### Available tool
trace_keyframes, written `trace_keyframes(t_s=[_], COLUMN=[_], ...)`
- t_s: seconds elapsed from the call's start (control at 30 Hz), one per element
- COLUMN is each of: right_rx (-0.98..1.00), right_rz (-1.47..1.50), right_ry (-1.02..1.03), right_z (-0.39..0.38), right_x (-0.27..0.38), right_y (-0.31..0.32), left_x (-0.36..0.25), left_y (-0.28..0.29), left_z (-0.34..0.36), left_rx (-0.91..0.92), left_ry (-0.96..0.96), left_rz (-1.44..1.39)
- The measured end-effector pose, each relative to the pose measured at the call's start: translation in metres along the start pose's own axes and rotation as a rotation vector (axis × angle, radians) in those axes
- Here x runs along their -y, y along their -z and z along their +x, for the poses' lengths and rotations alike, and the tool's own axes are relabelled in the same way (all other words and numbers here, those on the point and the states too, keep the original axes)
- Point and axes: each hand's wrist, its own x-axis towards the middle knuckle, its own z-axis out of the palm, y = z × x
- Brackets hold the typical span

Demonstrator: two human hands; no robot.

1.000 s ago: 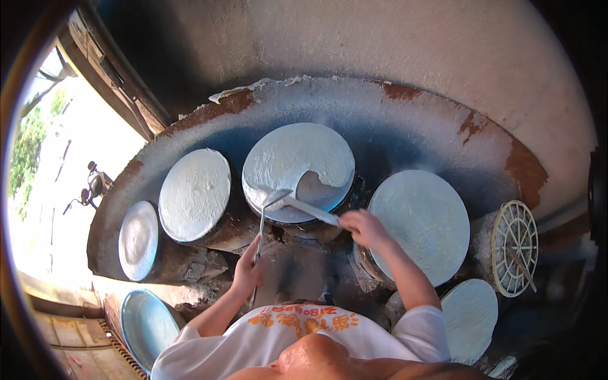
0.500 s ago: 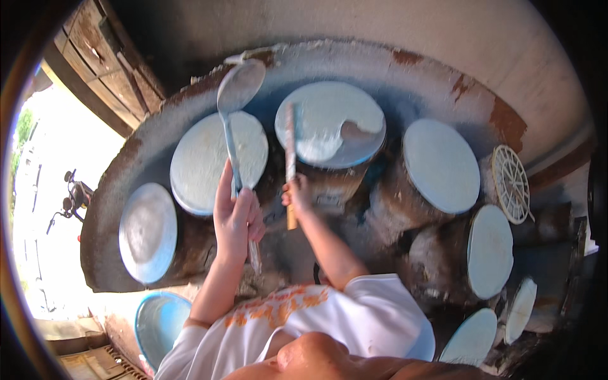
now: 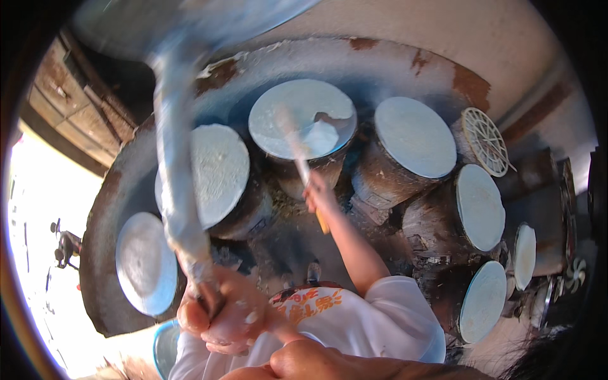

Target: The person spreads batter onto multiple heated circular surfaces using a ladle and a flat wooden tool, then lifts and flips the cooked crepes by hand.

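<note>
My left hand is raised close to the camera, its fingers wrapped round the end of a long-handled metal ladle. The ladle's bowl, smeared by motion, reaches the top edge of the view. My right hand grips a narrow flat wooden stick with a yellowish end. The stick's blurred tip lies over the middle round griddle. A white batter layer covers the griddle's far part, with a ragged gap at its right. Beside the stick sits a thicker white patch.
More round griddles on drum-like stoves curve about me: left, far left, right and farther right. Most carry a white layer. A round slatted rack leans at the right. A blue basin stands low on the left.
My left hand has lifted the ladle up and toward the camera. On the middle griddle the white layer has receded from the near side, and a thicker patch shows near the stick.
</note>
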Motion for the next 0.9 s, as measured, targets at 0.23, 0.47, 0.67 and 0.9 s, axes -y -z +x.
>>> trace_keyframes(t_s=[0.23,0.47,0.67,0.9], right_rx=[-0.145,-0.093,-0.049,-0.217], right_rz=[0.069,0.08,-0.203,-0.36], right_ry=[-0.131,-0.066,0.037,0.065], right_z=[-0.009,0.07,0.038,0.083], right_x=[0.021,0.082,0.078,0.107], right_y=[0.13,0.175,0.167,0.242], left_x=[0.02,0.049,0.072,0.103], left_y=[0.03,0.051,0.093,0.125], left_z=[0.029,0.068,0.106,0.154], left_rx=[0.067,0.087,-0.235,-0.511], left_ry=[0.089,0.016,-0.237,-0.019], left_rz=[0.017,0.231,0.752,1.005])
